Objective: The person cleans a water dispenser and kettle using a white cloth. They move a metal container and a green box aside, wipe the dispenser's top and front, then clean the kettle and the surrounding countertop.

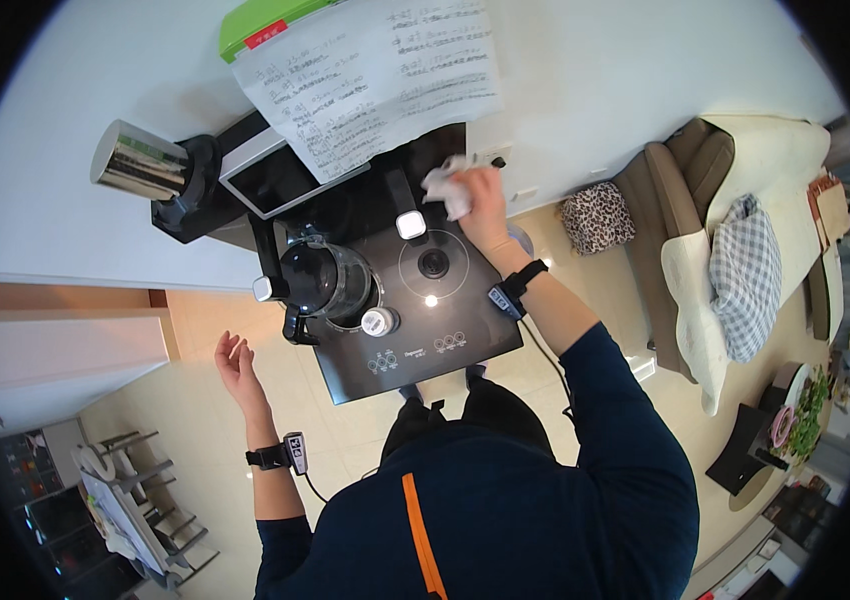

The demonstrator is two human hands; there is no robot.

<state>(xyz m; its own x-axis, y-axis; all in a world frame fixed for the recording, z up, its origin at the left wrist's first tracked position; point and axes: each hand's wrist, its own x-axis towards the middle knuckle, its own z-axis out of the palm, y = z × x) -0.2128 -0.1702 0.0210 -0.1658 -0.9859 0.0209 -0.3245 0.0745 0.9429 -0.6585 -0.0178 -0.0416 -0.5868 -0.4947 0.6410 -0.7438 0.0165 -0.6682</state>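
Note:
My right hand [479, 201] grips a crumpled white tissue or cloth [446, 189] at the back right corner of a black tea-making machine's glass top [425, 330]. My left hand [236, 361] hangs beside the machine on the left, holding nothing, its fingers loosely curled and apart. Between the hands, a glass kettle [346, 281] with a black lid and handle stands on the left side of the top. A small white-lidded jar [378, 322] is close to its front. To the right, a black spout arm with a bright square end [411, 224] reaches over a round ring with a black centre.
A handwritten paper sheet [372, 82] hangs over the back from a green box [267, 26]. A steel cylinder on a black base [144, 161] stands at the back left. A wall socket [498, 159] is near my right hand. A leopard-print stool [596, 217] and sofa [676, 180] are at right.

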